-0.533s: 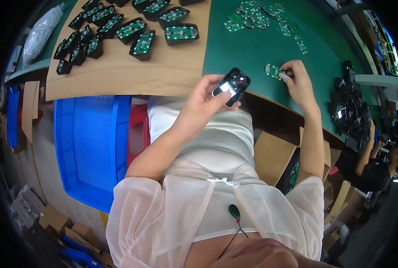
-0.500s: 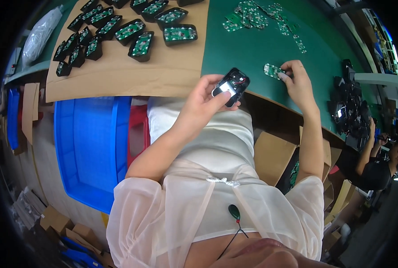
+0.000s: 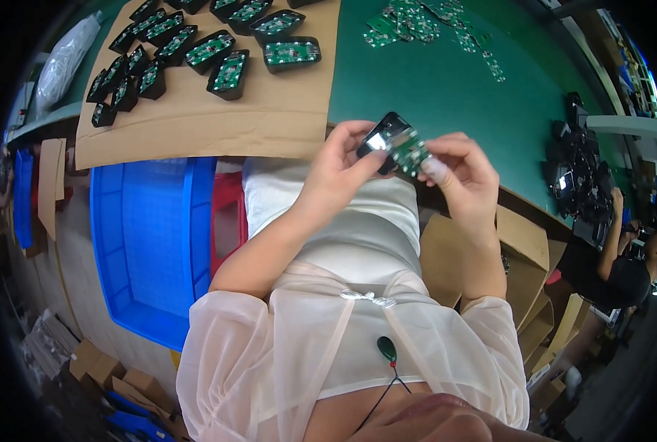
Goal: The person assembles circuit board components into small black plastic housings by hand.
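Evidently, the person's left hand (image 3: 339, 169) is clamped, thumb and fingers, on a black plastic housing (image 3: 392, 121), probably to keep it steady with its open side up. The right hand (image 3: 467, 178) pinches one end of a green circuit board (image 3: 408, 149), perhaps to leave the rest unobstructed; the blurred board overlaps the housing, contact unclear. Both hands meet above the lap (image 3: 336, 228), forearms angled inward, elbows bent.

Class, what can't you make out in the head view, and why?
Head view:
Inside the held case: partly covered by the circuit board.
That board's components: blurred.
Some fingertips of the left hand: behind the held case.
Rearmost black case: cut by upper edge.
Items in the dark pile: too small.
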Available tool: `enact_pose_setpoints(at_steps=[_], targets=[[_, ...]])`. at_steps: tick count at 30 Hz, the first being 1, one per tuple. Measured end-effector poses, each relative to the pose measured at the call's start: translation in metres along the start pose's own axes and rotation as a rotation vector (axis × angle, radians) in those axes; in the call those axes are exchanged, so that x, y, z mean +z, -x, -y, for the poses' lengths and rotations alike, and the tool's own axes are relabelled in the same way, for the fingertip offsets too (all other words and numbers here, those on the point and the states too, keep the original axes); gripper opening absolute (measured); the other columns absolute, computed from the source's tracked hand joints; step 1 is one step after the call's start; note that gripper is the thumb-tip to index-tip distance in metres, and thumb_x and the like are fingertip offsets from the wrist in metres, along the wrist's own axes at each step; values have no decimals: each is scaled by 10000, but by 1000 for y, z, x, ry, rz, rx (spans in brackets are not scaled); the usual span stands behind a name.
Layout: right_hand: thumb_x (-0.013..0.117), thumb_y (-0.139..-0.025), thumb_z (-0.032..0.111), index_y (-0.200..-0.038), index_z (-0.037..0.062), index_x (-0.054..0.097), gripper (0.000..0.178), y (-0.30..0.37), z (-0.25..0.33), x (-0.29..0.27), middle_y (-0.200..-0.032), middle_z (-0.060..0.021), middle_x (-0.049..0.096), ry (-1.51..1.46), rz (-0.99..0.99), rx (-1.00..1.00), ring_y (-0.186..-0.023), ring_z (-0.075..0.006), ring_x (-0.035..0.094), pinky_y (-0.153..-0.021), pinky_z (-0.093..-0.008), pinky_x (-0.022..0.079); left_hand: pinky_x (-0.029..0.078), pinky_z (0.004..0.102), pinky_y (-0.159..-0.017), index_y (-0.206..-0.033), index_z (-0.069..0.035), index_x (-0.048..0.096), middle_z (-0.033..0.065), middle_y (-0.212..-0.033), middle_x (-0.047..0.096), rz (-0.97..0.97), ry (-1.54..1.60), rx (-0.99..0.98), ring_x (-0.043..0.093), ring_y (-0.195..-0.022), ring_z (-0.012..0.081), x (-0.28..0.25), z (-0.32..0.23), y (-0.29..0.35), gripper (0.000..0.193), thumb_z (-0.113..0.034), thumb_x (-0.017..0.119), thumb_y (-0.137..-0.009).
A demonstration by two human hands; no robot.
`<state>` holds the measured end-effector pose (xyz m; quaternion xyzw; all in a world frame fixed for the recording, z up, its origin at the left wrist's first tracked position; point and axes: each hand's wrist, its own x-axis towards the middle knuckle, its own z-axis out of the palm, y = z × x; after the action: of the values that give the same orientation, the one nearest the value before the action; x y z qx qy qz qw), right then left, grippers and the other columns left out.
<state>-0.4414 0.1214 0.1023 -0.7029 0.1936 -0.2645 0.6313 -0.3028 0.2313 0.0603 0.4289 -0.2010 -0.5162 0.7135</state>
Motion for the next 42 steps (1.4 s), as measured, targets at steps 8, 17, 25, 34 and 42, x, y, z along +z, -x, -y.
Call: enact_pose_setpoints(at_steps=[8,17,25,34,42], targets=[[614,-770,-47,-1007,-19,564,244,2,5,15,-849,-52,549,205,-36,-56,-740,-94,538,-655,-213,449,506,292,-794,-1164,30,388,124,-1077,521,28,-12,31,558,-946,163,-1,2,3,333,-22,517,-861],[598,-787,-49,-1094,-13,472,334,-3,5,14,-821,-58,537,82,-111,36,-696,-84,525,-625,-206,449,494,293,-794,-1178,37,388,128,-1066,538,4,-57,5,592,-906,179,-2,-5,5,353,-52,524,-865],[602,-806,-5,-1093,-1,462,319,-7,1,5,-826,-46,535,-12,-162,136,-667,-74,520,-569,-186,419,485,284,-790,-1181,39,388,131,-1051,543,26,-84,-16,594,-902,179,-4,-4,6,361,-43,527,-858],[601,-818,18,-1081,8,468,295,-7,-5,-2,-824,-35,535,-118,-140,205,-652,-69,523,-549,-178,404,477,281,-794,-1181,32,393,123,-1051,541,8,-84,5,586,-893,170,-7,-3,8,362,-25,526,-850],[603,-812,5,-1079,3,463,302,-6,-3,4,-830,-36,526,-142,-101,228,-660,-66,512,-568,-180,417,486,285,-803,-1173,30,400,125,-1076,521,-8,-182,73,566,-923,160,-8,4,6,355,-9,522,-843]])
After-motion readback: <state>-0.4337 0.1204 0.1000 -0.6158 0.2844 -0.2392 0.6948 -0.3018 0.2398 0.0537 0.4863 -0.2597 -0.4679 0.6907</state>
